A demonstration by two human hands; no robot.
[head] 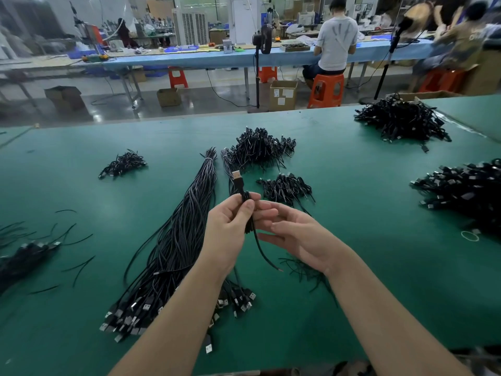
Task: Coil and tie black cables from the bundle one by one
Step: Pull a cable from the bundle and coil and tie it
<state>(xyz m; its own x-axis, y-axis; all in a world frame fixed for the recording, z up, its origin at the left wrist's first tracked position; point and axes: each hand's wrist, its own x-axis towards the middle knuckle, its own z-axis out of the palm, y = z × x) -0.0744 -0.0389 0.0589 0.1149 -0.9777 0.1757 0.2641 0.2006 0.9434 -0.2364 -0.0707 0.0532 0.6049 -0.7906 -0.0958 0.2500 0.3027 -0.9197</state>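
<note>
Head camera: above the green table's (81,267) middle, the left hand (230,226) pinches a folded thin black USB cable (245,202) upright, apparently for tying, while the right hand (295,234) waits open-fingered alongside its loose tail.

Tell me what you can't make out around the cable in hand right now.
Head view only:
- Coiled cable: the left hand pinches it; fingers hide the loop count and any tie.
- Right hand: whether it touches the cable is unclear.
- Long bundle: its near plugs pass under the left forearm.
- Loose ties: partly behind the right wrist.
- Pile at left edge: cut off, blurred.
</note>
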